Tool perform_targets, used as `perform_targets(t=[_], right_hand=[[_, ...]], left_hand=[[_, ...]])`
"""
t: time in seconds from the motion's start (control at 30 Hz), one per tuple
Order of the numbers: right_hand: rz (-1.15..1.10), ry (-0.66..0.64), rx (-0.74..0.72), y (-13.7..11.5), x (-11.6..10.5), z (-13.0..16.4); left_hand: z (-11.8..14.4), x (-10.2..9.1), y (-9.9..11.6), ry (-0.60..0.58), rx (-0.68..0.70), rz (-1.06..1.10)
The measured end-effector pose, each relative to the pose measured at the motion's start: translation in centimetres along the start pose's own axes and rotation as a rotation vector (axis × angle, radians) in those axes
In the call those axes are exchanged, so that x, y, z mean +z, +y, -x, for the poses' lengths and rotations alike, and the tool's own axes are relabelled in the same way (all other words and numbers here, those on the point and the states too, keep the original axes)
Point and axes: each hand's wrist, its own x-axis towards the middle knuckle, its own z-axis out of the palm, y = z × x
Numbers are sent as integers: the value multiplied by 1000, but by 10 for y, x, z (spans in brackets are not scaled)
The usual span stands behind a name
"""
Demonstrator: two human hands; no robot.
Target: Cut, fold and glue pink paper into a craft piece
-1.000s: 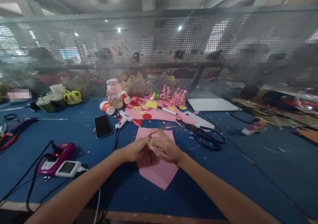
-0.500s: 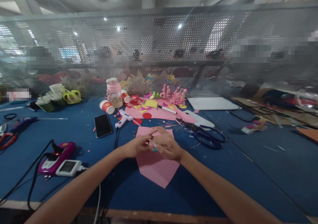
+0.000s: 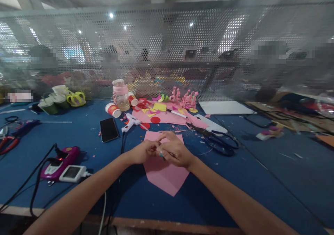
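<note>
Left hand (image 3: pixel 143 151) and right hand (image 3: pixel 174 151) touching over pink paper (image 3: pixel 165 172), fingers curled around a tiny teal thing (image 3: pixel 161 154), scissors (image 3: pixel 217 143) nearby

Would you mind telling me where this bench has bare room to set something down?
Free: the blue mat right of the scissors, and the patch between the phone and the purple device. Crowded: scraps near the glue gun.

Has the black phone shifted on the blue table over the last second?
No. The phone lies in the same spot beside the glue gun and its cable; the slight change in the picture matches the head camera moving.
</note>
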Motion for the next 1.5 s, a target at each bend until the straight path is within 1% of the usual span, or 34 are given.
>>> perform_targets(t=[0.1, 0.17, 0.27, 0.37, 0.43, 0.47, 0.53, 0.6, 0.67, 0.77, 0.87, 0.97, 1.07, 1.2, 1.27, 1.37, 1.5], right_hand=[[45, 1, -26, 0, 1, 1], [68, 5, -35, 1, 1, 1], [97, 9, 29, 1, 1, 1], [34, 4, 183, -1, 4, 0], [-106, 31, 315, -1, 9, 0], [-200, 66, 396, -2, 11, 0], [-403, 151, 567, -3, 15, -2], [-594, 186, 696, -3, 17, -6], [-773, 178, 758, -4, 17, -11], [-1028, 153, 789, -7, 14, -18], [-1127, 142, 807, -10, 12, -22], [-1193, 172, 880, -12, 11, -22], [-1273, 162, 941, -10, 13, -20], [-1210, 198, 1010, -5, 16, -16], [-1160, 218, 1015, -3, 17, -16], [-1099, 201, 990, -2, 18, -16], [-1076, 196, 985, -2, 19, -16]], left_hand=[[1, 0, -6, -26, 14, 56], [0, -1, -6, -13, 16, -1], [0, -3, -2, 54, 48, -218], [0, -4, -1, 143, 121, -454], [0, -5, -3, 197, 147, -618], [0, -5, -3, 213, 147, -705], [1, -6, -4, 233, 139, -870], [1, -6, -3, 243, 142, -993], [1, -6, -1, 248, 132, -1090], [1, -6, 2, 237, 44, -1232], [0, -5, 4, 225, -43, -1356], [-1, -5, 6, 217, -73, -1436], [-2, -4, 6, 201, -85, -1466], [-1, -5, 5, 156, -78, -1476], [-1, -5, 5, 151, -58, -1478], [0, -6, 4, 169, -32, -1472], [0, -7, 3, 185, 6, -1462]])
